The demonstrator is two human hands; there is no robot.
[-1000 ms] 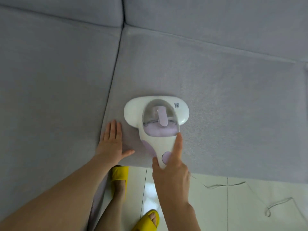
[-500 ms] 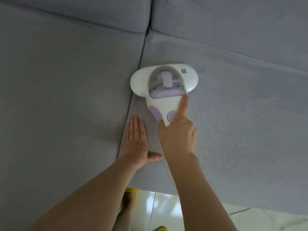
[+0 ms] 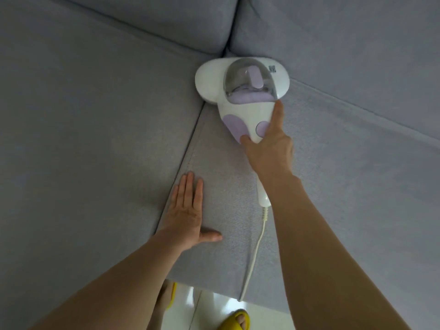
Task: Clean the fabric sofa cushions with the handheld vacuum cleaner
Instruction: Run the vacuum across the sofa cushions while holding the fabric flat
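Note:
A white and lilac handheld vacuum cleaner [image 3: 240, 91] with a clear dust dome lies flat on the grey right seat cushion [image 3: 333, 186], its head against the back cushions beside the seam. My right hand [image 3: 267, 146] grips its handle, index finger stretched along the body. My left hand [image 3: 187, 214] rests flat, fingers together, on the same cushion's left edge next to the seam. The white cord [image 3: 254, 248] trails from the handle's end across the cushion and over its front edge.
The left seat cushion [image 3: 83, 151] and two back cushions [image 3: 345, 44] fill most of the view. Below the sofa's front edge is glossy white floor [image 3: 209, 315], with my feet in yellow slippers [image 3: 235, 320].
The vacuum has slid away from me, from the cushion's front part up to the back cushions, with my right arm stretching out. My left hand stayed flat on the cushion; the view shifted forward.

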